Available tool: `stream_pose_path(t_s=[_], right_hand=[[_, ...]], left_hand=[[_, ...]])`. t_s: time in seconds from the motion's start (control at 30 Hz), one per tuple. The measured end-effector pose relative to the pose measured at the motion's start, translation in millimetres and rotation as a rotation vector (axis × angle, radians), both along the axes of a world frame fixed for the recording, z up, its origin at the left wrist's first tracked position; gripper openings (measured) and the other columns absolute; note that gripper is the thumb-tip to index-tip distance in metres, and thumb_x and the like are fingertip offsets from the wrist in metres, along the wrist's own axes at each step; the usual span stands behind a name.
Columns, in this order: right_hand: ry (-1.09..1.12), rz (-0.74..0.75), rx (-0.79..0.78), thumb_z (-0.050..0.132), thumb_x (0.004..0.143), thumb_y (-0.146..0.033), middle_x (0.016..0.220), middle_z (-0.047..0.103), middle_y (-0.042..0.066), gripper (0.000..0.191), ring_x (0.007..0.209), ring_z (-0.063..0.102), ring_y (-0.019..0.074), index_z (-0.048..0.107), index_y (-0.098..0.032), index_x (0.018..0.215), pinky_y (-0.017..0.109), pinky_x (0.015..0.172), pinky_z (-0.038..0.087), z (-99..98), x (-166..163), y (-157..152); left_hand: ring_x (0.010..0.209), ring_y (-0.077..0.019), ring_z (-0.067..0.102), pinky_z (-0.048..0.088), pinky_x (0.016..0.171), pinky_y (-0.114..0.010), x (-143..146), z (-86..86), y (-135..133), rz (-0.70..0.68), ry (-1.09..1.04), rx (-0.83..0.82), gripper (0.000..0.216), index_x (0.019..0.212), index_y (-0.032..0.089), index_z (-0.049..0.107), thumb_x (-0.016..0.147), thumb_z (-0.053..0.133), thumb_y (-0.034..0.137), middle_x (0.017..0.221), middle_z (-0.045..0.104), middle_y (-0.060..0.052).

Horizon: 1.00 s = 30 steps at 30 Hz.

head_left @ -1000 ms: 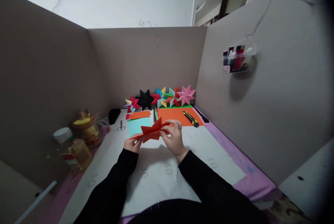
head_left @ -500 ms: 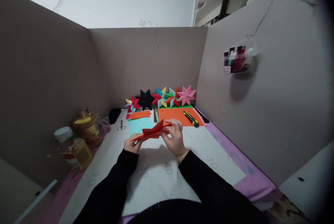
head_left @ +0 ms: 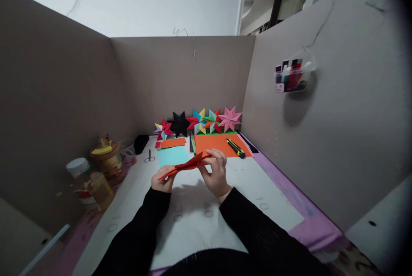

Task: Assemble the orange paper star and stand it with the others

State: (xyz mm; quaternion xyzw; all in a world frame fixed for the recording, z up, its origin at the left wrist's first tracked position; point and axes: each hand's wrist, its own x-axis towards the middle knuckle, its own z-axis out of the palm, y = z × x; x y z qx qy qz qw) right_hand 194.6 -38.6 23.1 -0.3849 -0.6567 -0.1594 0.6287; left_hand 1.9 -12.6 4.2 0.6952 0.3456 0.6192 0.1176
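Red folded paper [head_left: 190, 163], held up over the white-covered desk [head_left: 206, 237] between left fingers [head_left: 165, 170], closed on its left end, and right fingers [head_left: 216, 155], curled in a pinch at the opposite end. Nearly edge-on; cannot tell the folds. Possible trouble: crushing points by too tight a squeeze, opening folds by uneven pull, dropping from a slack pinch. Cyan sheet [head_left: 174, 155] just beyond the fingers; cutter [head_left: 235, 148] farther right.
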Motion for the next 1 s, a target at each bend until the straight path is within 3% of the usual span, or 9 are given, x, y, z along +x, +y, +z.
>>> stream_pose_path(t_s=[0.43, 0.63, 1.0], right_hand=[[-0.054, -0.009, -0.08, 0.058, 0.076, -0.017, 0.116, 0.049, 0.006, 0.008, 0.121, 0.035, 0.0287, 0.062, -0.023, 0.08, 0.049, 0.097, 0.034, 5.6, 1, -5], [-0.098, 0.006, -0.096, 0.055, 0.076, -0.016, 0.121, 0.047, 0.006, 0.013, 0.123, 0.031, 0.0282, 0.062, -0.023, 0.084, 0.049, 0.097, 0.034, 2.0, 1, -2], [-0.099, -0.045, -0.172, 0.05, 0.082, -0.019, 0.121, 0.047, 0.007, 0.012, 0.124, 0.028, 0.0278, 0.061, -0.022, 0.084, 0.048, 0.098, 0.033, 2.3, -1, 0]], left_hand=[[0.07, -0.0177, 0.061, 0.049, 0.068, -0.031, -2, 1.3, 1, -0.057, -0.005, 0.001, 0.011, 0.074, 0.02, 0.07, 0.074, 0.06, 0.025, 0.074, 0.068, -0.005], [0.075, -0.0189, 0.062, 0.048, 0.074, -0.033, -2, -0.2, 0, -0.016, 0.044, -0.04, 0.015, 0.078, 0.02, 0.07, 0.075, 0.057, 0.027, 0.077, 0.07, -0.006], [0.067, -0.0207, 0.064, 0.048, 0.062, -0.028, 1, -11.4, 5, 0.093, 0.084, -0.38, 0.025, 0.076, 0.016, 0.072, 0.07, 0.057, 0.036, 0.07, 0.071, -0.003]])
